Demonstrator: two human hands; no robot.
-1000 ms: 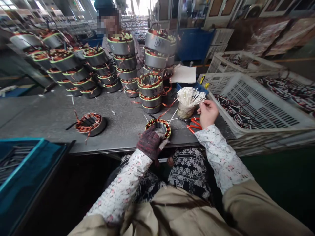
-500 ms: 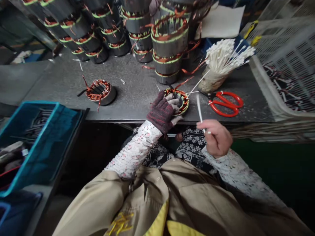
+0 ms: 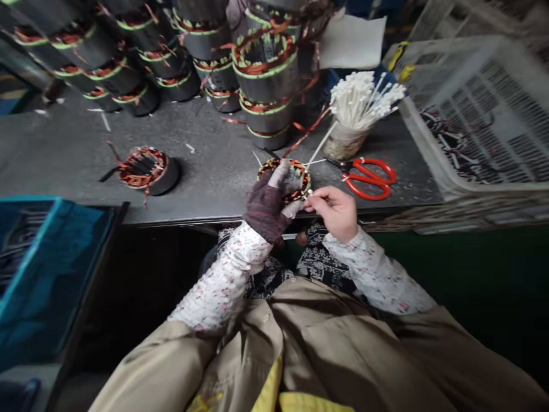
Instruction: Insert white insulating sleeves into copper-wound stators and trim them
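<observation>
My left hand [image 3: 266, 207], in a dark maroon glove with pale fingers, is closed around a stator [image 3: 304, 174] with copper windings and a green-yellow rim, near the front edge of the bench. My right hand [image 3: 338, 214] is bare and pinches a white cable tie [image 3: 309, 194] against the stator's near right rim. Most of that tie is hidden by the fingers. Another white tie [image 3: 321, 146] sticks up from the ring's right side. Just right of the hands lie red-handled scissors [image 3: 372, 178].
Stacked stators [image 3: 266, 74] line the back of the bench. A single stator [image 3: 165, 174] sits at left. A jar [image 3: 343, 142] of white cable ties stands behind the scissors. White plastic basket [image 3: 467, 186] at right; blue bin [image 3: 81, 229] at lower left.
My right hand has moved left and up with the cable tie, from beyond the bench edge to the stator's rim. My left hand stays on the stator. The whole view has shifted.
</observation>
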